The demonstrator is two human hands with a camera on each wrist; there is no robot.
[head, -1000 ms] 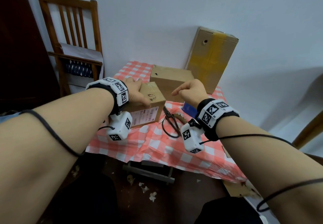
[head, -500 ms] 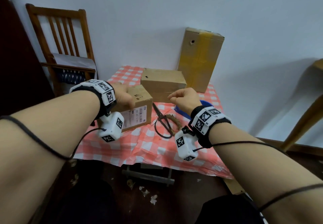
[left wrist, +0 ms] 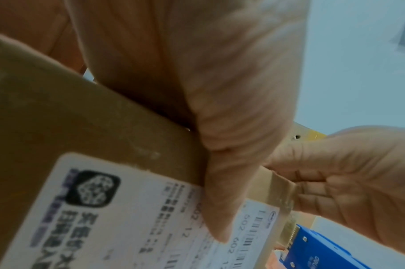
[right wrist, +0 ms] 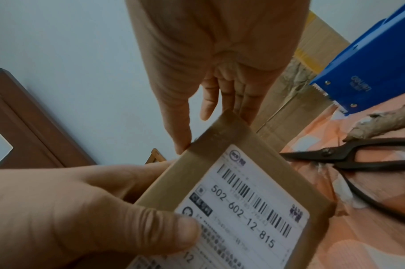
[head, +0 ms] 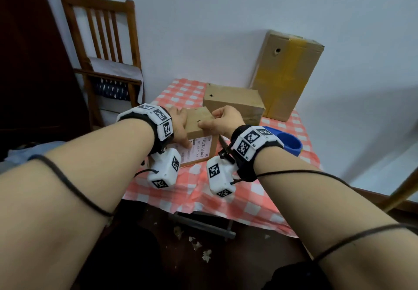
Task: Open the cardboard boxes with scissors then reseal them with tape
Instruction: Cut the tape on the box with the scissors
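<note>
A small cardboard box (head: pixel 199 122) with a white shipping label (right wrist: pixel 240 205) sits on the checked tablecloth. My left hand (head: pixel 179 129) grips its left side, thumb (right wrist: pixel 174 229) pressed on the label. My right hand (head: pixel 222 120) holds the box's upper right corner, thumb (right wrist: pixel 182 142) on the front edge and fingers (right wrist: pixel 238 102) over the top. Black scissors (right wrist: pixel 358 160) lie on the cloth just right of the box, mostly hidden behind my right wrist in the head view. A blue tape dispenser (head: pixel 288 142) lies further right.
A second flat cardboard box (head: pixel 233 101) lies right behind the small one. A tall box (head: pixel 287 74) with yellow tape leans on the wall at the back right. A wooden chair (head: pixel 101 47) stands left of the table (head: pixel 203 201). Paper scraps litter the floor.
My right hand has moved left from above the scissors onto the small box's right top corner. The left hand has kept its hold on the box.
</note>
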